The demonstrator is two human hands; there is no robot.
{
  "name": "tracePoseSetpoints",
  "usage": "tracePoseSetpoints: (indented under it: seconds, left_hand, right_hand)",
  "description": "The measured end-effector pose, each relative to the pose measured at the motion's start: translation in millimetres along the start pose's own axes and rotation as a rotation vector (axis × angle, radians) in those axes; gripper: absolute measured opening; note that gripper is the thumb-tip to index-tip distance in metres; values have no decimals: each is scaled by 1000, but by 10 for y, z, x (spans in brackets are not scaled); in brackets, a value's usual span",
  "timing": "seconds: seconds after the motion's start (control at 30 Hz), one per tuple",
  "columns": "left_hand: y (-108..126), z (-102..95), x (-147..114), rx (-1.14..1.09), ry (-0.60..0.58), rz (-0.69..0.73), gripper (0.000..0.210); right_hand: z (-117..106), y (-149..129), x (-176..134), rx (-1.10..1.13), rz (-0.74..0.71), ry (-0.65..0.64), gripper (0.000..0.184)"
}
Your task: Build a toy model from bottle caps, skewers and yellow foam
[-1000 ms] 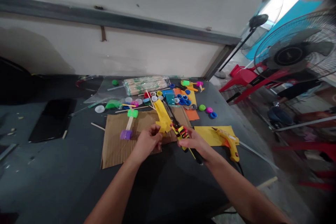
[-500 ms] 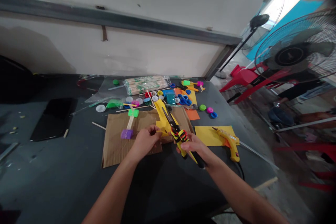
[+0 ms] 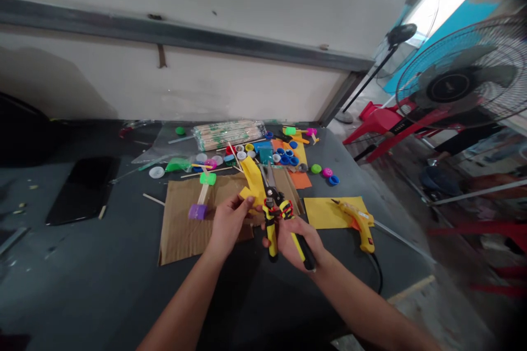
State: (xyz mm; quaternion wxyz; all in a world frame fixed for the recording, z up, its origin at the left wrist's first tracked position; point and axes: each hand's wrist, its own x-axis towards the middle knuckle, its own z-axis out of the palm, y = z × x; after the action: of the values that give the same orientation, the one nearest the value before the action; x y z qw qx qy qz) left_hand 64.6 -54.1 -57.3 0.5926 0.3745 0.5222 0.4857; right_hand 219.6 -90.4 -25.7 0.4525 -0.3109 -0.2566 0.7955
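Observation:
My left hand (image 3: 230, 220) pinches a bent piece of yellow paper (image 3: 254, 180) by its lower edge. In my right hand (image 3: 297, 241) are yellow-and-black scissors (image 3: 269, 193), handles spread and blades parted, pointing away from me beside the paper. Beneath both hands lies a brown cardboard sheet (image 3: 181, 238). On its left part rests a small stick piece with a green cap (image 3: 207, 179) at one end and a purple cap (image 3: 197, 211) at the other. Some fingers of my right hand are hidden behind the handles.
A yellow glue gun (image 3: 359, 220) lies on a yellow sheet (image 3: 317, 213) at the right. Bagged wooden sticks (image 3: 228, 132) and several coloured bottle caps (image 3: 287, 158) are at the back. A black phone (image 3: 84, 189) lies left. A fan (image 3: 450, 86) stands beyond the table's right side.
The scissors' handles have spread and the blades have opened. My left hand has shifted slightly up and right along the yellow paper.

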Motion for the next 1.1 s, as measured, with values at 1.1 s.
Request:
tracePoseSetpoints:
  seconds: [1.1]
  left_hand:
    - [8, -281, 167, 347, -12, 150, 36]
  right_hand:
    - [-154, 136, -153, -372, 243, 51, 47]
